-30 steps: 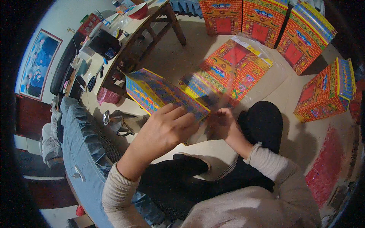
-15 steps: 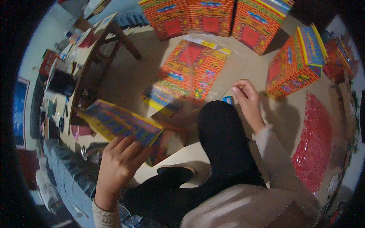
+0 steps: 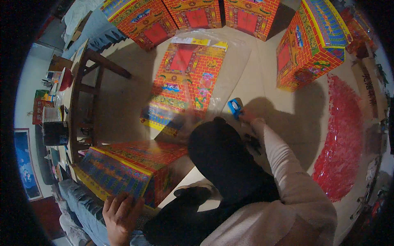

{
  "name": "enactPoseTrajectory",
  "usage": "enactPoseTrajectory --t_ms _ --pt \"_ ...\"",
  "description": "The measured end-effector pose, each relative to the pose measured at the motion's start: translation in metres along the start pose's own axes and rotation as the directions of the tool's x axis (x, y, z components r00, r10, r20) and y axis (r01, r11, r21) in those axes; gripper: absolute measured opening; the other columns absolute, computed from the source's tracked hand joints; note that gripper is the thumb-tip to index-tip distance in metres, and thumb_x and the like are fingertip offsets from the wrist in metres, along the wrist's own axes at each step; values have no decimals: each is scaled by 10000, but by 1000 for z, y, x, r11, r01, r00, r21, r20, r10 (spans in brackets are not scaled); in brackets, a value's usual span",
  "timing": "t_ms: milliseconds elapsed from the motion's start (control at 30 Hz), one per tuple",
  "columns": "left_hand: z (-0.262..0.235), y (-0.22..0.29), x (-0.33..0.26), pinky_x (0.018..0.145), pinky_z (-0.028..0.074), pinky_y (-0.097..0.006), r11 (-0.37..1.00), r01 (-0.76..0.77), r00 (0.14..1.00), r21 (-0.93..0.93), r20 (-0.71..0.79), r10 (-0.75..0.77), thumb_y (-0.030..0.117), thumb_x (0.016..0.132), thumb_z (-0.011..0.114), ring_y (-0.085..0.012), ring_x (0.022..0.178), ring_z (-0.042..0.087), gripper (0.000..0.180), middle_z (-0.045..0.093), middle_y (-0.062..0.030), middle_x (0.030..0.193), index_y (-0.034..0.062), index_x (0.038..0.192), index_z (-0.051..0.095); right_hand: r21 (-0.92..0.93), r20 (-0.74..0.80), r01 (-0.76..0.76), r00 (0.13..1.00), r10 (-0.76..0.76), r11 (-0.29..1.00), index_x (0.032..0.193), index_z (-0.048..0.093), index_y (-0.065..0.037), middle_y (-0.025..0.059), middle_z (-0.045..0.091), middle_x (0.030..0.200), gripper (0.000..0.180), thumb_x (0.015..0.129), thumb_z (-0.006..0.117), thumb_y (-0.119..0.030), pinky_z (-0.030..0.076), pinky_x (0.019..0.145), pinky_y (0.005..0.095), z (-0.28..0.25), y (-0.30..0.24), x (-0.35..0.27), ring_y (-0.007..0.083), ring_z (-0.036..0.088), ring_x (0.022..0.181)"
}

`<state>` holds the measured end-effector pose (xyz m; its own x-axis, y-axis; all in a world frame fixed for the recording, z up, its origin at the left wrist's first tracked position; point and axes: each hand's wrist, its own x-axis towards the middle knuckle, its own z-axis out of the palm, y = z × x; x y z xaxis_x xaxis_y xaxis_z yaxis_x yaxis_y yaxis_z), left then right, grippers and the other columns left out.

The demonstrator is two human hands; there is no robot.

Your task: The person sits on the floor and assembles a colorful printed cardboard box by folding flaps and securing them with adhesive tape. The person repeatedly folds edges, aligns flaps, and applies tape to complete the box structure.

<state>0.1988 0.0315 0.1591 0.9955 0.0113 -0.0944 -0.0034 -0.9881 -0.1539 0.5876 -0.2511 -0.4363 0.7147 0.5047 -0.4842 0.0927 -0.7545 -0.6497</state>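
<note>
My left hand (image 3: 120, 217) grips the near rim of a printed cardboard box (image 3: 164, 153), which looks like a small brick house with a blue and yellow roof panel (image 3: 113, 172). This box leans to the left of my black-trousered knee. Past the knee, my right hand (image 3: 248, 117) has its fingers closed at the near end of a blue tape dispenser (image 3: 234, 107), close to the floor. A flat printed cardboard sheet (image 3: 184, 80) of the same pattern lies in front, partly on clear plastic wrap (image 3: 234, 61).
Several finished house-shaped boxes stand along the far side, one (image 3: 310, 45) at the right. A red, shiny plastic-covered bundle (image 3: 340, 139) lies on the right floor. A wooden table (image 3: 84, 78) with clutter stands left, beside a blue-covered seat (image 3: 80, 205).
My right hand has gone down to the tape dispenser and closed on it. The box at my left hand has turned, showing more of its brick side. The whole view has shifted.
</note>
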Motion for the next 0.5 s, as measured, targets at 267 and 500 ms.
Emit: enactPoseTrajectory --t_ms 267,500 --pt "19 -11 3 819 531 -478 1000 0 999 -2 -46 0 111 599 765 -297 958 678 351 684 -64 954 161 944 802 572 99 -315 943 318 757 987 722 -57 62 679 825 272 906 766 -313 544 614 358 -18 52 11 175 639 681" --pt "7 -1 10 819 527 -475 1000 14 999 -15 -29 -14 96 605 735 -306 967 678 312 684 -65 955 149 908 787 797 107 -183 981 165 576 920 702 -109 19 638 779 204 903 769 -300 506 617 300 -11 16 -38 134 609 695"
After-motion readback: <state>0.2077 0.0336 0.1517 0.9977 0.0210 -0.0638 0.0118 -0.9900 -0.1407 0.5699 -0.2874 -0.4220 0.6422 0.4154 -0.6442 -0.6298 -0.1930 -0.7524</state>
